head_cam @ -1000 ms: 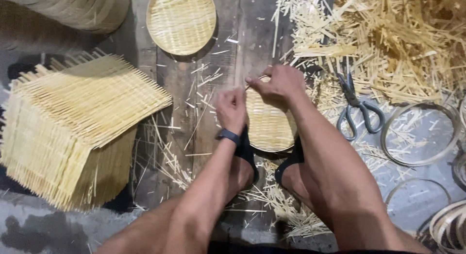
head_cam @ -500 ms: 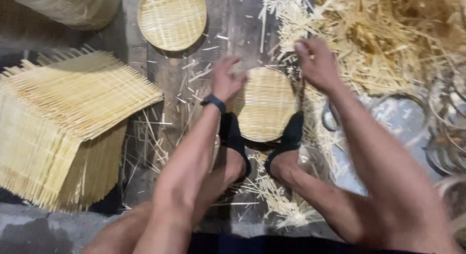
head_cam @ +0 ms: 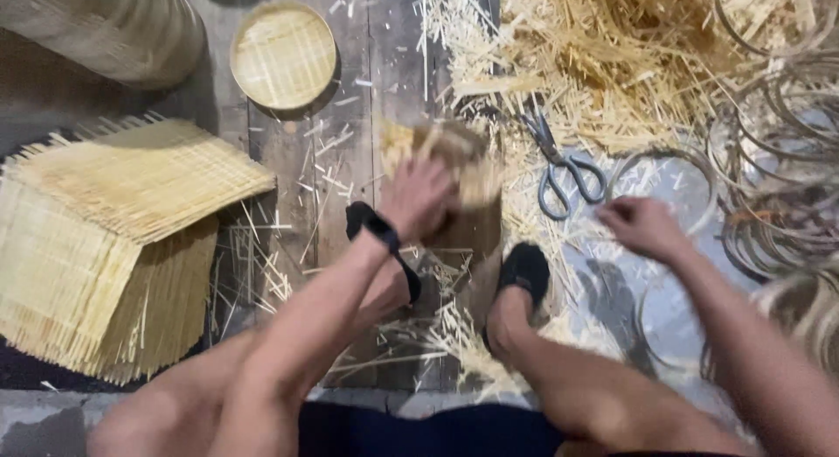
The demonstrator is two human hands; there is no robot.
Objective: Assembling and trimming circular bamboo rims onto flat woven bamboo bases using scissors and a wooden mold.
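Note:
My left hand (head_cam: pixel 418 197) grips a small round woven bamboo tray (head_cam: pixel 454 155), lifted off the wooden floor and blurred. A black band circles that wrist. My right hand (head_cam: pixel 641 225) hovers apart to the right, holding nothing, its fingers loosely curled just right of the grey-handled scissors (head_cam: pixel 559 169). My two feet in black socks rest on the boards below the tray.
A stack of square woven bamboo mats (head_cam: pixel 114 238) lies at left. A finished round tray (head_cam: pixel 282 53) sits at top. A pile of bamboo trimmings (head_cam: pixel 629 64) fills the top right, with thin bamboo hoops (head_cam: pixel 769 160) at right.
The tray was held between my feet; my left hand has now lifted it off the floor. My right hand let go and moved right toward the scissors.

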